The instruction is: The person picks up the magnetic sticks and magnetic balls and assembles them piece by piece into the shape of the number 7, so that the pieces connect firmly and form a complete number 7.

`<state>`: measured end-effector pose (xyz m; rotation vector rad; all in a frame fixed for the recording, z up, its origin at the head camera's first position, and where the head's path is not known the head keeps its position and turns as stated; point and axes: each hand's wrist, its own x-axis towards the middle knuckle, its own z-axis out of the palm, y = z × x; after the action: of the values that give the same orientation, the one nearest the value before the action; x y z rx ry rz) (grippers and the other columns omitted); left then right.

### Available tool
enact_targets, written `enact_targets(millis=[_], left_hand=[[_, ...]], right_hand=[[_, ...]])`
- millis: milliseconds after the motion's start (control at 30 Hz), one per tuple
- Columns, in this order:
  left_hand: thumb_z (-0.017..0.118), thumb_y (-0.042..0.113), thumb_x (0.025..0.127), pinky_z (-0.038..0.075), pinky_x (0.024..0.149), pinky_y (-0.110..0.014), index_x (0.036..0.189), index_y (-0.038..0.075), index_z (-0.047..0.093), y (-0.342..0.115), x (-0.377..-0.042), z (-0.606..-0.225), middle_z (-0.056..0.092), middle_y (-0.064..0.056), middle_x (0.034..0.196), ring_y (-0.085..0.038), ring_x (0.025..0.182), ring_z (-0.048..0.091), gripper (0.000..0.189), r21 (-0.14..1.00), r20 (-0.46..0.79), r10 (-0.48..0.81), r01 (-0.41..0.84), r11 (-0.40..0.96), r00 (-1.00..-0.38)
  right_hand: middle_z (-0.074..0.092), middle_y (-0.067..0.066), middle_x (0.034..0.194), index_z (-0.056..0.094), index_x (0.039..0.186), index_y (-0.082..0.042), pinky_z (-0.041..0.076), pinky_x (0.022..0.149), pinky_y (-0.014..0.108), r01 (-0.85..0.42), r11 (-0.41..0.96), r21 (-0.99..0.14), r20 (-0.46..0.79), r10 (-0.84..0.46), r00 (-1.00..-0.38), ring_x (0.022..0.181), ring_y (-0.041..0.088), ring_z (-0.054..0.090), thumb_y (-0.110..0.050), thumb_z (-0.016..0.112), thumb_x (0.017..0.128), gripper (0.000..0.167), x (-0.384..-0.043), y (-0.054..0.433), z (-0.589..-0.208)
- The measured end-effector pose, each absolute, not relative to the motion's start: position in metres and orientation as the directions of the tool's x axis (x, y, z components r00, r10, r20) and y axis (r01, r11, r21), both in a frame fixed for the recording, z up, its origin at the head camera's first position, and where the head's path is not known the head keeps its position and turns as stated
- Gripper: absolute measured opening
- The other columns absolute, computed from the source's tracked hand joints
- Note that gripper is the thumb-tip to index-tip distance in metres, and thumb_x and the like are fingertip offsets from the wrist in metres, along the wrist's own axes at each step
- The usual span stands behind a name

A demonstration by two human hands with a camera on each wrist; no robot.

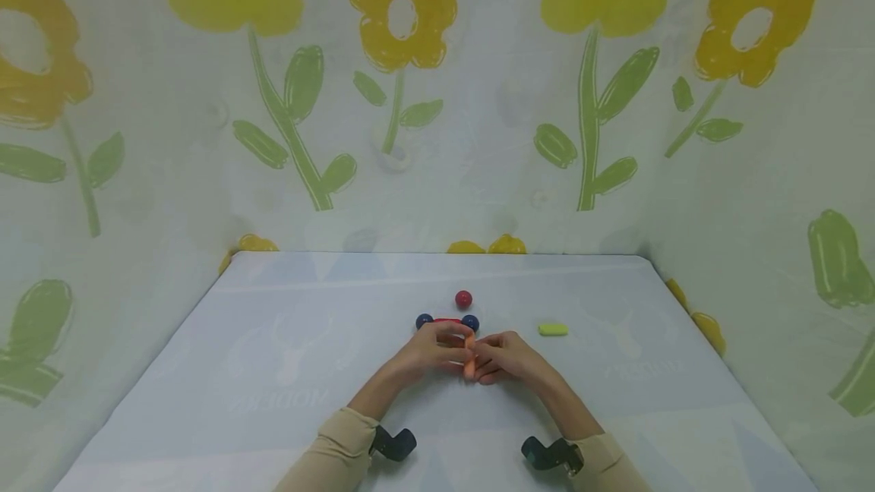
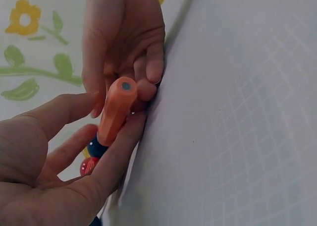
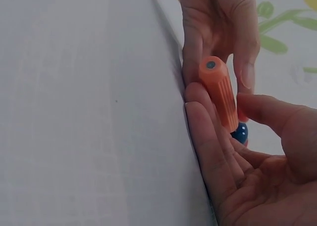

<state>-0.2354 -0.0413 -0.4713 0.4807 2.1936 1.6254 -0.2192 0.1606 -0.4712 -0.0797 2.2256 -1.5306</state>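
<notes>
An orange magnetic rod (image 1: 469, 355), ribbed along its side with a dark round spot at its end (image 2: 126, 85), is between my two hands. My left hand (image 1: 432, 349) holds it from the left with thumb and fingers. From the right, the fingers of my right hand (image 1: 509, 357) grip the same rod (image 3: 221, 94). Just beyond the hands lies a red rod (image 1: 447, 320) with a dark blue ball (image 1: 424, 321) at its left end and another blue ball (image 1: 470, 323) at its right; the left fingers partly hide this piece.
Farther back on the white table (image 1: 273, 401) sits a red ball (image 1: 463, 299). A yellow-green rod (image 1: 553, 329) lies to the right of the hands. Flower-printed cloth (image 1: 465, 173) hangs behind the table and along its sides.
</notes>
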Motion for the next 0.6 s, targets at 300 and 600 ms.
enact_targets(millis=[300,600], left_hand=[[0.076,0.022,0.085,0.057,0.081,-0.031,0.122,0.011,0.066,-0.0418,-0.2333,-0.4731,0.068,-0.012,0.12,-0.021,0.106,0.061,0.04,0.969,-0.109,0.461,0.01,0.247,-0.881],[0.077,0.023,0.085,0.056,0.08,-0.03,0.121,0.012,0.067,-0.0428,-0.2328,-0.4737,0.069,-0.01,0.12,-0.019,0.104,0.062,0.039,0.969,-0.12,0.451,-0.004,0.249,-0.884]], right_hand=[[0.073,0.009,0.086,0.061,0.125,0.002,0.06,0.07,0.028,0.204,0.358,-0.911,-0.314,-0.282,-0.906,0.075,0.02,0.073,-0.04,0.059,0.097,0.051,-0.2183,0.1601,-0.4707],[0.074,0.01,0.087,0.06,0.127,0.003,0.06,0.072,0.029,0.193,0.336,-0.922,-0.301,-0.306,-0.903,0.076,0.019,0.073,-0.038,0.056,0.099,0.05,-0.217,0.1619,-0.4705]])
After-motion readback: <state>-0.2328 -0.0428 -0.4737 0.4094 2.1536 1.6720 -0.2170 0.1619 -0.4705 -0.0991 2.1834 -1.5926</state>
